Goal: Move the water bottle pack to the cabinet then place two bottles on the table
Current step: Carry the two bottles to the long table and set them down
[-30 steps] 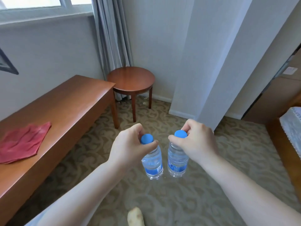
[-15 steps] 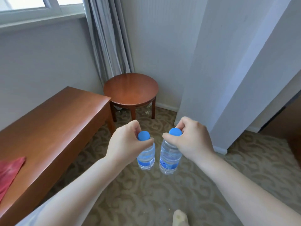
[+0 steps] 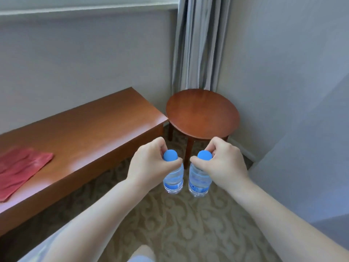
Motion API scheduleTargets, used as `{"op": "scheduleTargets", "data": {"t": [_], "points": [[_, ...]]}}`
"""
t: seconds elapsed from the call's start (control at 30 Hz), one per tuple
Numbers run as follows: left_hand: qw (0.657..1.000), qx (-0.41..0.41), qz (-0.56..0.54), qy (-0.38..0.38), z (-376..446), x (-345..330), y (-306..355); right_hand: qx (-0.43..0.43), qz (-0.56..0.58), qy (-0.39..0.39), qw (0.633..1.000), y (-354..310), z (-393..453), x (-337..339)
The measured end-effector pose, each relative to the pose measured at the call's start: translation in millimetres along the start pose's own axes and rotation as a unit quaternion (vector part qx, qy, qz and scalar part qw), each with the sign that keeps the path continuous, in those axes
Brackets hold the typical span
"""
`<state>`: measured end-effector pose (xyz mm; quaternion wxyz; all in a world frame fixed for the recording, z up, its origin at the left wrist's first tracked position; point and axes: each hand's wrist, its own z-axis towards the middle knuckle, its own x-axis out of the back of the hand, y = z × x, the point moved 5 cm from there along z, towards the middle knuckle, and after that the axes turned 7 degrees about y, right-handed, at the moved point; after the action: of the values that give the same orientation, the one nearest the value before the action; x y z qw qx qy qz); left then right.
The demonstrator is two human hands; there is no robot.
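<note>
Each hand has one water bottle. The left hand (image 3: 151, 165) is closed around the neck of the left bottle (image 3: 173, 178), just under its blue cap (image 3: 170, 155). The right hand (image 3: 222, 163) is closed the same way around the neck of the right bottle (image 3: 198, 183), under its own blue cap (image 3: 204, 155). Both bottles hang straight down, caps up and bottoms toward the carpet (image 3: 188, 214). They sit side by side, very near each other but not touching.

The round table (image 3: 203, 114) is at 12 o'clock from the hands, a bit farther away and in the corner by the curtain (image 3: 200, 44). Its top is bare. The right hand is a tiny bit more in line with it than the left hand, but both look about the same way off. A long wooden table (image 3: 85, 129) runs off to about 10 o'clock, with a red cloth (image 3: 20, 167) lying on it at 9 o'clock.

The bottle pack and the cabinet are not in the picture, so I cannot tell about that part. It looks like the job now is the last part: getting the two bottles onto a table. The bottles are already standing tall in the air, so I think they only need to go forward over the round top and then down flat on their bottoms.
</note>
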<state>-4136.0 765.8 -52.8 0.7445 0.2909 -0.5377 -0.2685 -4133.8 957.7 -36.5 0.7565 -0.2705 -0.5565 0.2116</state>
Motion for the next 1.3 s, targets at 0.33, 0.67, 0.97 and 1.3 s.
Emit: {"op": "scheduleTargets", "data": {"t": [0.33,0.67,0.97,1.3], "points": [[0.996,0.049,0.065,0.031,120.5,-5.1,-71.3,0.083,0.038,-0.068,0.994,-36.4,139.1,-106.4],[0.981,0.144,0.069,0.109,240.8,15.6,-129.5,0.125,0.065,-0.121,0.983,-88.1,277.3,-190.7],[0.947,0.242,0.124,0.172,332.1,18.5,-181.2,0.235,0.066,-0.215,0.945,-130.9,388.5,-279.7],[0.915,0.327,0.148,0.186,400.4,45.3,-263.2,0.255,0.037,-0.292,0.921,-178.9,458.1,-386.4]]}}
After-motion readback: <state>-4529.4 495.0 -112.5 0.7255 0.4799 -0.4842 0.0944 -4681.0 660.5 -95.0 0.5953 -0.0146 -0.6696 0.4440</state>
